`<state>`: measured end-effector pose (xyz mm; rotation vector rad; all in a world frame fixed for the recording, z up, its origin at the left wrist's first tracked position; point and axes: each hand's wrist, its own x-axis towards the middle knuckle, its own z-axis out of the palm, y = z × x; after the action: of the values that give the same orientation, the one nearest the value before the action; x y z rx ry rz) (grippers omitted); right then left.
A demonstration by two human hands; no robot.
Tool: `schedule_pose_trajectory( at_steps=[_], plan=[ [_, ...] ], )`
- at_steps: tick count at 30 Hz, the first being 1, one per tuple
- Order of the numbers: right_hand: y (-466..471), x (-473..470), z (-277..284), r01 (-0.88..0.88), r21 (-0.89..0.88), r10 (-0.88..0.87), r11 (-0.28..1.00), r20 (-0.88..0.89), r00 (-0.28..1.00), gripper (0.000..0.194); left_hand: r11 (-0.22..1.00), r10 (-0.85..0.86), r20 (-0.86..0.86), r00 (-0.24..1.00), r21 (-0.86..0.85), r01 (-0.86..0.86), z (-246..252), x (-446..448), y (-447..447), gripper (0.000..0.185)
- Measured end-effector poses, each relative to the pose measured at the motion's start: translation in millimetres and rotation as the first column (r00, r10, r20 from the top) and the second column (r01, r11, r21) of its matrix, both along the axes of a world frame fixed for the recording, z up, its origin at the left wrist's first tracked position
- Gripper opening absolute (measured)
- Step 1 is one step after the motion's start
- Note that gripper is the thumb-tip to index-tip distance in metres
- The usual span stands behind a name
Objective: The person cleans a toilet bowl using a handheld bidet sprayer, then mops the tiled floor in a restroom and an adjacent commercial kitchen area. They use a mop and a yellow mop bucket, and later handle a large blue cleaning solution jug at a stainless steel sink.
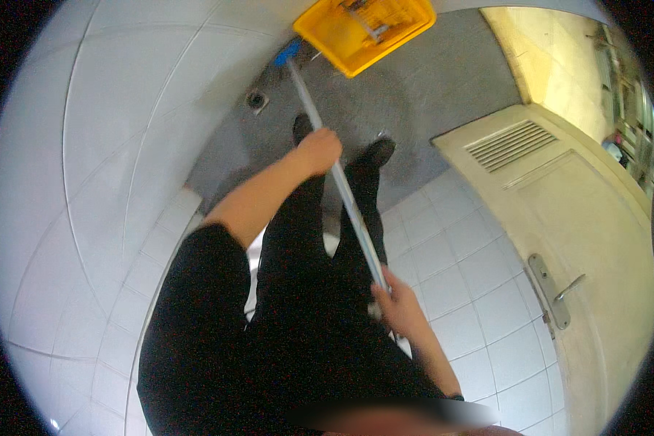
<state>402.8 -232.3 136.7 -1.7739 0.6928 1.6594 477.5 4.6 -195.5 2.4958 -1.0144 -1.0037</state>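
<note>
A long pale pole (349,197) runs slanting from my waist down to the floor. My left hand (320,151) is wrapped around its middle stretch. Higher up the pole, close to my body, my right hand (397,306) grips it near its upper end. At the far end a blue head (288,53), seemingly a brush or broom, rests by the foot of the tiled wall; its bristles are too blurred to make out. Beside that head is a yellow plastic basin (335,62) with something indistinct inside it.
A floor drain (256,100) sits near the left wall (114,109). My dark shoes (381,151) stand on the grey floor (409,92). To the right, a cream door (567,201) with a vent and lever handle stands ajar beside a doorway. White tiles (458,283) cover the wall behind me.
</note>
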Motion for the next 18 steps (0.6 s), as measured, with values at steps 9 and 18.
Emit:
schedule_pose_trajectory(
  at_steps=[9, 18],
  plan=[
    [46, 14, -15, -0.309, 0.136, 0.279, 0.941, 0.200, 0.939, 0.040, 0.985, 0.154, -0.125, 0.980, -0.065, -0.163, -6, -15, 36, 0.024],
    [65, 47, 93, -0.164, 0.219, 0.016, 0.962, 0.555, 0.832, 0.069, 0.736, 0.573, -0.362, 0.736, -0.168, -0.656, 77, -15, 122, 0.027]
  ],
)
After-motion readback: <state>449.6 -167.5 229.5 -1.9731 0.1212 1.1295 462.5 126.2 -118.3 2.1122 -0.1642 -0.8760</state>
